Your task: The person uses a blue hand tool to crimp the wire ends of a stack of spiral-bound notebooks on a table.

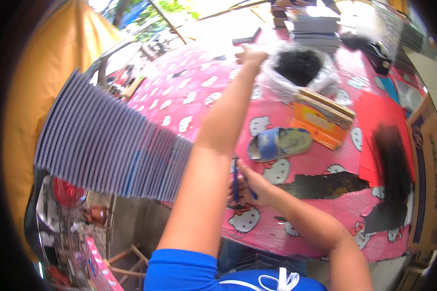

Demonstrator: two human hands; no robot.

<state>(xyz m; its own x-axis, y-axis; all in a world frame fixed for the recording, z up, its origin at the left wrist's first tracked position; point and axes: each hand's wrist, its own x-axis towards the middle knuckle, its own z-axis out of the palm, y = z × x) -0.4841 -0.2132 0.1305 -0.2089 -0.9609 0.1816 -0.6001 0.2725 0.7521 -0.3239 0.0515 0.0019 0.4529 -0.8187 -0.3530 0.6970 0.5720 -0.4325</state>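
My left arm reaches far across the table, and my left hand (251, 55) is beside a clear plastic bag (269, 80) of black material (297, 65). That hand is smeared, and what its fingers do is unclear. Close to the near edge, my right hand (255, 186) is closed on a tool with two blue handles, which look like pliers (236, 182). A blue and greenish slipper (279, 144) lies just beyond this hand. Left of my arm runs a long row of grey ribbed-edged books (111, 140), likely coil-bound notebooks.
The table has a pink cartoon-print cover (199, 99), torn dark in places. An orange box (320, 121), red sheets (374, 116), a bundle of black strands (393, 160) and a cardboard box (427, 169) are at right. Stacked books (315, 31) stand at the back.
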